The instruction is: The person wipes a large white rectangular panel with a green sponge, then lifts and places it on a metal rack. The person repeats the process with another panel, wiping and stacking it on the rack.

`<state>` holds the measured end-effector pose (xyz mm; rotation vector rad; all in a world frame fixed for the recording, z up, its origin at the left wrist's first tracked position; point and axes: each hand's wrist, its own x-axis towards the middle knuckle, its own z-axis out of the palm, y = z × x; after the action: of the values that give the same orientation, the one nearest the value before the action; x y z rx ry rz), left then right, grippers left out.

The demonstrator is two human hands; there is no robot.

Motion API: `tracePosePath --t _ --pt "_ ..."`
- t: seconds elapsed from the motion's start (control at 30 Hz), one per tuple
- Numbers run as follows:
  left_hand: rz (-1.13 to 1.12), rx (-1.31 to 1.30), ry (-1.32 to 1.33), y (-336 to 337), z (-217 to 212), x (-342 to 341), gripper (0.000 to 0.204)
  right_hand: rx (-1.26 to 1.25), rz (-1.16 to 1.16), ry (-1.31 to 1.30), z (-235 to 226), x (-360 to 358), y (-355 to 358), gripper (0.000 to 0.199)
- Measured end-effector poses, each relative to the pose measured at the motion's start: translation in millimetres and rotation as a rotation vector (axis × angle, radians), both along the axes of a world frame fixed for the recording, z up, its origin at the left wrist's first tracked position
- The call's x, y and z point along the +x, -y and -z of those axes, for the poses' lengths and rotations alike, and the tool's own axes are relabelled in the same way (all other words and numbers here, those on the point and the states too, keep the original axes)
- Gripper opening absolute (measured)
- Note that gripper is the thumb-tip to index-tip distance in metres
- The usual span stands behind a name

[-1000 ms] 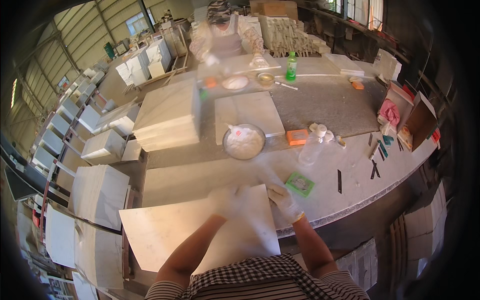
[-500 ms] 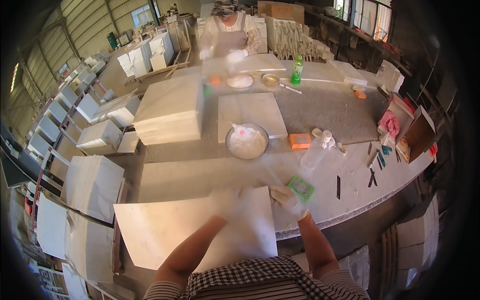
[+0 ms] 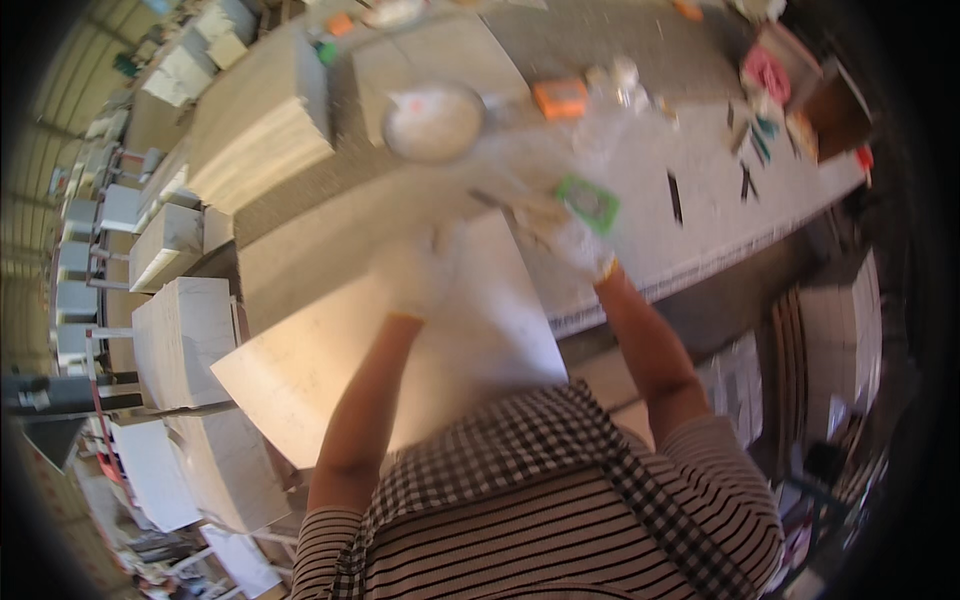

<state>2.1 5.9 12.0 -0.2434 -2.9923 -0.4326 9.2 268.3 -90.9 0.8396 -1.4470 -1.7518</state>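
Note:
A pale marble slab [image 3: 300,350] lies at the near edge of the worktable, its near side toward my apron. My left hand [image 3: 400,275] is over its upper part, smeared by motion, so its fingers cannot be read. My gloved right hand [image 3: 565,238] is just beyond the slab's right corner, beside a green square pad [image 3: 589,205]. Its fingers look closed, with a thin dark strip [image 3: 487,198] seeming to stick out past them; blur hides its kind. Farther up sits a round metal bowl [image 3: 434,122] of white powder.
A slab stack [image 3: 260,125] rises at the left. An orange block [image 3: 560,98] and a clear plastic bottle [image 3: 595,130] stand beyond the green pad. Black strips [image 3: 675,197] and an open cardboard box [image 3: 840,110] are on the right. More slabs [image 3: 185,340] stand left of the table.
The view has tilted down and turned, so the table's far side and the person there have left the picture. The slab lies more slanted in view. My left hand stays blurred over it.

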Motion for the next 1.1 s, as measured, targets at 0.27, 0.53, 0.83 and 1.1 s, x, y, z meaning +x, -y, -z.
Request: tracePosePath --t 0.27,0.53,0.83,1.1 --pt "-0.050 0.060 0.049 -8 -9 0 0.048 -2.722 0.024 1.773 -56 15 17 0.030" --pt "-0.031 0.119 0.097 -9 -19 2 0.051 -2.568 0.067 2.011 -63 10 9 0.030" --pt "-0.066 0.076 0.143 -10 -16 -1 0.053 -2.249 -0.416 1.796 -16 23 8 0.030" --pt "-0.048 0.083 -0.021 -4 -3 -7 0.049 -2.494 -0.252 1.599 -42 -4 23 0.028"
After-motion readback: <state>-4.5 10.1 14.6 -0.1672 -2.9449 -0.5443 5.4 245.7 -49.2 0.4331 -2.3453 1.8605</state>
